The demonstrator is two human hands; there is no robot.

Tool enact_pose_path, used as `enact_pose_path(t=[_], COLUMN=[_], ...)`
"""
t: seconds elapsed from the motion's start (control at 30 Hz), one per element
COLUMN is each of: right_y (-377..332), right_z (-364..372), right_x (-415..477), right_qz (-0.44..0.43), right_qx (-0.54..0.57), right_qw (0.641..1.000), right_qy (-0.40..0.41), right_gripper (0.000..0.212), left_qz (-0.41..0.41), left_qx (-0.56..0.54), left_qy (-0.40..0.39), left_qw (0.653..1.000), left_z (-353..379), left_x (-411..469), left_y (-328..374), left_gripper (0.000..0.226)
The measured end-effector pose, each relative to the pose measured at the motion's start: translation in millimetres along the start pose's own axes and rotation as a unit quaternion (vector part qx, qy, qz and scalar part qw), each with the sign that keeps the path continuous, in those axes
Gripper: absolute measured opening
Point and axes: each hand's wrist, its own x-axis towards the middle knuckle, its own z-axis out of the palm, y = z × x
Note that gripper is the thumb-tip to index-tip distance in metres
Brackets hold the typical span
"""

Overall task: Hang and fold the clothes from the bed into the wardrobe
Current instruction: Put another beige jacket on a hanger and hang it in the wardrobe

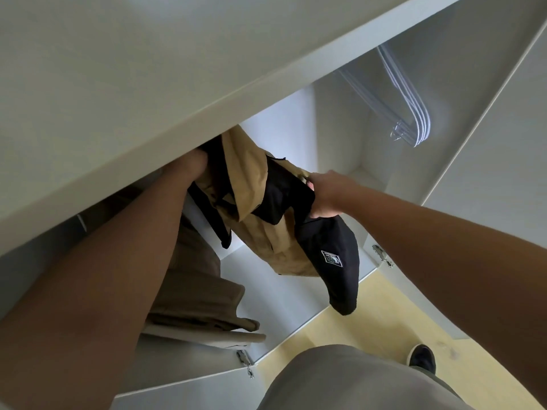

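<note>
**Jacket held inside open wardrobe**

A broad pale panel (148, 99) of the wardrobe (334, 128) cuts slantwise across the upper left of the view and hides the top of the hanging space. To the upper right, a cluster of bare white hangers (414, 113) shows blurred inside the wardrobe, well apart from the clothes. At lower left a brown garment (192, 291) hangs partly behind the person's left forearm. Metal hinges (383, 255) sit on the wardrobe's edges, with yellow floor (370, 321) and a dark shoe (421, 358) below.

The jacket (251, 179) hangs inside the wardrobe between both arms, just beside the brown garment. It is tan with black panels at collar, shoulder and front edge. Its black sleeve (340, 291) droops out toward the floor and carries a small white-edged patch (331, 258).

The left grip (194, 165) is pushed up against the black collar beneath the panel's edge. Its fingers are hidden there, so whether it clasps anything cannot be told. The right grip (325, 195) is clenched round the black cloth at the jacket's shoulder.
</note>
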Motion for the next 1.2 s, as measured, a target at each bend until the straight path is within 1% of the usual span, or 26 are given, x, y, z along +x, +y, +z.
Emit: enact_pose_path(t=[0.03,0.07,0.1,0.13,0.17,0.23,0.27,0.33,0.37,0.4,0.43,0.5,0.6,0.67,0.73,0.83,0.93,1.07,1.13,1.2], right_y=[-2,-4,-7,-10,-13,-19,-21,-26,-29,-32,-35,-45,-60,-69,-78,-95,-112,-129,-131,-128], right_z=[1,1,1,1,2,5,7,10,12,14,16,23,32,34,36,39,43,50,52,51], right_x=[0,0,1,1,1,1,1,-2,-3,-5,-7,-12,-23,-29,-32,-36,-39,-44,-44,-44], right_qz=[0.000,-0.007,-0.020,-0.033,-0.042,-0.050,-0.054,-0.069,-0.082,-0.093,-0.101,-0.124,-0.160,-0.178,-0.191,-0.214,-0.239,-0.266,-0.266,-0.268], right_qx=[0.011,0.022,0.031,0.039,0.045,0.054,0.064,0.078,0.076,0.069,0.058,0.041,0.072,0.089,0.089,0.076,0.065,0.054,0.055,0.059], right_qw=[1.000,0.999,0.999,0.998,0.997,0.995,0.993,0.990,0.989,0.989,0.989,0.989,0.982,0.978,0.976,0.973,0.968,0.962,0.962,0.962], right_qy=[0.014,0.026,0.036,0.042,0.047,0.067,0.078,0.093,0.098,0.097,0.090,0.076,0.065,0.059,0.048,0.036,0.021,0.004,0.002,-0.009], right_gripper=[0.056,0.057,0.056,0.055,0.054,0.049,0.051,0.068,0.076,0.079,0.077,0.064,0.043,0.027,0.017,0.018,0.021,0.021,0.021,0.022], left_qz=[-0.014,-0.019,-0.008,0.010,0.028,0.054,0.073,0.119,0.138,0.146,0.149,0.154,0.169,0.165,0.152,0.134,0.136,0.113,0.114,0.128], left_qx=[-0.013,-0.026,-0.040,-0.056,-0.078,-0.127,-0.138,-0.118,-0.087,-0.051,-0.016,0.030,0.019,0.018,0.018,-0.004,0.004,0.010,0.056,0.137], left_qy=[-0.015,-0.012,0.007,0.032,0.064,0.128,0.154,0.186,0.194,0.196,0.197,0.190,0.176,0.170,0.168,0.171,0.185,0.195,0.214,0.233], left_qw=[1.000,0.999,0.999,0.998,0.994,0.982,0.976,0.968,0.967,0.968,0.969,0.969,0.970,0.971,0.974,0.976,0.973,0.974,0.969,0.954], left_z=[2,4,7,11,14,19,20,25,27,30,33,38,38,33,26,13,3,-6,-8,-10], left_x=[-3,-8,-11,-18,-24,-34,-39,-43,-45,-48,-49,-53,-55,-54,-54,-60,-69,-78,-84,-91], left_y=[0,0,-4,-4,-3,1,3,5,7,9,11,13,10,8,2,-13,-24,-34,-36,-34], left_gripper=[0.035,0.020,0.012,0.029,0.040,0.047,0.049,0.050,0.054,0.060,0.064,0.067,0.061,0.062,0.067,0.071,0.064,0.064,0.065,0.069])
